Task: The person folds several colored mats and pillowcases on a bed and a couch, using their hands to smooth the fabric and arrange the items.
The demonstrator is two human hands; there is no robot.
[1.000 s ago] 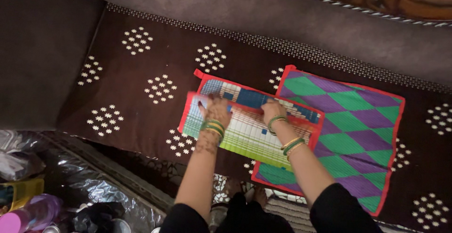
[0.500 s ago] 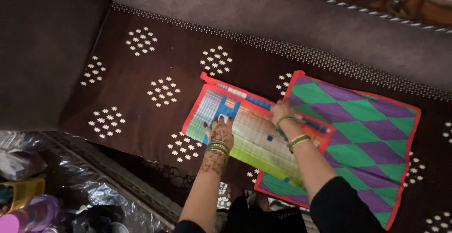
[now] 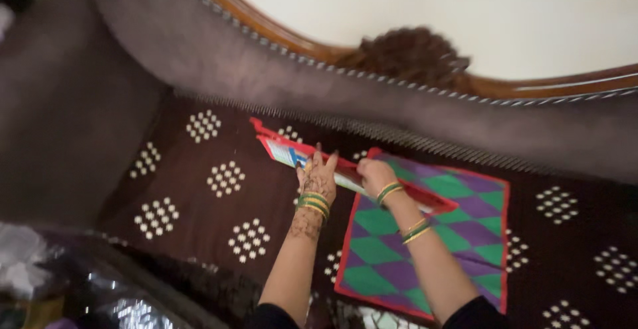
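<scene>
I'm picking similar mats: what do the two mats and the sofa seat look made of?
The green-and-purple mat looks like woven plastic or fabric, matte, with a red bound edge. The folded mat under both hands looks similar, stiff and red-edged. The sofa seat looks like dark brown velvety cloth with pale dotted clusters.

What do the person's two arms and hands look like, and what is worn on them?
The left hand has dark henna patterns on its back and along the wrist, with a stack of green and gold bangles. The right hand wears green and gold bangles too, in two groups along the forearm. Both arms are bare up to black sleeves near the elbows.
</scene>
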